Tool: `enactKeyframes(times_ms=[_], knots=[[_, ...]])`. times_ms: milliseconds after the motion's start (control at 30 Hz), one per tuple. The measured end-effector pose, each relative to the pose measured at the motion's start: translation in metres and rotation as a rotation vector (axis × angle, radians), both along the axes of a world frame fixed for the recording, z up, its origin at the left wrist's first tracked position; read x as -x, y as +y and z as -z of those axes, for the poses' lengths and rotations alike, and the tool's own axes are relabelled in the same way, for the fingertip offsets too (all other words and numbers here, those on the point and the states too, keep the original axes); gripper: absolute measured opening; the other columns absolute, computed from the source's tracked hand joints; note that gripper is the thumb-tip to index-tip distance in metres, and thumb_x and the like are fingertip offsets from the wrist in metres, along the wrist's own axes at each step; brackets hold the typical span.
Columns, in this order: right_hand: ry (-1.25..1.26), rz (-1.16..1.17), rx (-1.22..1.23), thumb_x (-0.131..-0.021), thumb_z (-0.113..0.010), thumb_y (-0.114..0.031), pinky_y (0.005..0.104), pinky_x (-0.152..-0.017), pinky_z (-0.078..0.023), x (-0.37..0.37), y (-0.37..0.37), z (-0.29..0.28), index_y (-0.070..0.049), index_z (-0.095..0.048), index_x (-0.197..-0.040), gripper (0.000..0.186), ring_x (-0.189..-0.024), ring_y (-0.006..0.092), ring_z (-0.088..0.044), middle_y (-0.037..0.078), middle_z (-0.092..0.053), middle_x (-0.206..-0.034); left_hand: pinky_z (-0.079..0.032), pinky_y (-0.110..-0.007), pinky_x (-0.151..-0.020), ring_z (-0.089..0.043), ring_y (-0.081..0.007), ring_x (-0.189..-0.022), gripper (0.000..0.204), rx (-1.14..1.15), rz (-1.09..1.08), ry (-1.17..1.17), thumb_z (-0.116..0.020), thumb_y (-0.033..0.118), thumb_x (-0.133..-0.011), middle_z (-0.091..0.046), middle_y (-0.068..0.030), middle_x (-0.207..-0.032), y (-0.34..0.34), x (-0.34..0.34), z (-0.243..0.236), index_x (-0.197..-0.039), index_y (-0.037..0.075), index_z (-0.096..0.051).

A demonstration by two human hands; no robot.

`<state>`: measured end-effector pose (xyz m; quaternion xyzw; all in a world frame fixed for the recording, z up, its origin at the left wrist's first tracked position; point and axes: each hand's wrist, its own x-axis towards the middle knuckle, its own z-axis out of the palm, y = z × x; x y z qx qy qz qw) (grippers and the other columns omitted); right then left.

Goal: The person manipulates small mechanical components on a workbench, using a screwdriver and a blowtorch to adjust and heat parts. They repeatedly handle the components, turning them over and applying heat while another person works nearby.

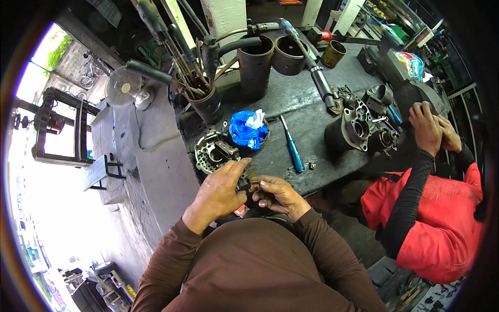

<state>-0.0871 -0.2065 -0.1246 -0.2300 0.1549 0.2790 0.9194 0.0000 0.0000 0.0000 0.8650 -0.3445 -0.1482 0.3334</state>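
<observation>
My left hand [222, 193] is closed around a small dark part [243, 183] in front of my chest, its fingers hiding most of it. From the right, my right hand [278, 194] pinches a thin copper-coloured piece [254, 182] against that part. Just beyond my left hand lies a round metal housing [210, 151] with an open centre. A screwdriver [292, 145] with a blue handle rests on the dark bench, beside a small metal piece [312, 166]. Blue plastic [244, 131] with white tissue sits in a shallow round container.
Tools fill a dark canister [208, 106] at the bench's left corner. Pots [255, 70] line the back. Greasy housings [356, 127] and a long tool [320, 83] lie to the right, near a co-worker's hands [434, 127]. A fan [125, 86] stands beyond the left edge.
</observation>
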Motion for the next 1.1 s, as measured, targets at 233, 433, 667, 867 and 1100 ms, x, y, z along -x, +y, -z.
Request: enactKeyframes(times_ms=[233, 433, 667, 867, 1100], knots=[[-0.036, -0.063, 0.179, -0.103, -0.070, -0.015, 0.0264, -0.065, -0.056, -0.012, 0.008, -0.001, 0.002, -0.066, -0.120, 0.024, -0.080, 0.0144, -0.068, 0.007, -0.069, -0.098, -0.056, -0.045, -0.097, -0.067, -0.0400, -0.113, 0.073, 0.057, 0.055, -0.033, -0.073, 0.006, -0.076, -0.067, -0.0202, -0.123, 0.002, -0.001, 0.005, -0.147, 0.006, -0.055], [-0.002, 0.035, 0.175, -0.102, -0.071, -0.015, 0.0267, -0.062, -0.054, -0.010, 0.007, -0.004, 0.001, -0.067, -0.113, 0.019, -0.076, 0.0139, -0.067, 0.007, -0.069, -0.091, -0.057, -0.042, -0.093, -0.069, -0.0350, -0.106, 0.068, 0.071, -0.060, 0.080, -0.077, 0.009, -0.075, -0.068, -0.0182, -0.121, 0.000, -0.003, -0.001, -0.141, 0.004, -0.059], [-0.066, 0.038, 1.000, -0.098, -0.074, -0.017, 0.0340, -0.064, -0.056, -0.021, -0.020, -0.008, 0.001, -0.071, -0.102, 0.019, -0.077, 0.0201, -0.071, 0.012, -0.071, -0.092, -0.055, -0.031, -0.084, -0.066, -0.0167, -0.092, 0.058, 0.227, -0.361, 0.472, -0.076, 0.003, -0.075, -0.068, -0.0087, -0.110, 0.027, -0.012, -0.001, -0.132, -0.001, -0.062], [-0.508, -0.271, 1.967, -0.089, -0.071, -0.016, 0.0528, -0.078, -0.059, -0.039, -0.012, -0.014, -0.002, -0.073, -0.098, 0.017, -0.092, 0.0403, -0.072, 0.021, -0.067, -0.106, -0.053, -0.033, -0.104, -0.068, -0.0231, -0.119, 0.055, 0.704, -0.322, 1.025, -0.064, 0.000, -0.081, -0.069, -0.0168, -0.129, 0.062, 0.002, 0.017, -0.135, -0.007, -0.055], [-0.619, -0.131, 2.263, -0.087, -0.076, -0.013, 0.0518, -0.087, -0.058, -0.044, 0.002, -0.048, -0.004, -0.068, -0.124, 0.039, -0.108, 0.0414, -0.065, 0.019, -0.061, -0.124, -0.060, -0.040, -0.090, -0.073, -0.0285, -0.106, 0.050, 0.962, -0.547, 1.304, -0.069, 0.013, -0.091, -0.070, -0.0188, -0.124, 0.106, 0.035, 0.036, -0.136, -0.003, -0.053]])
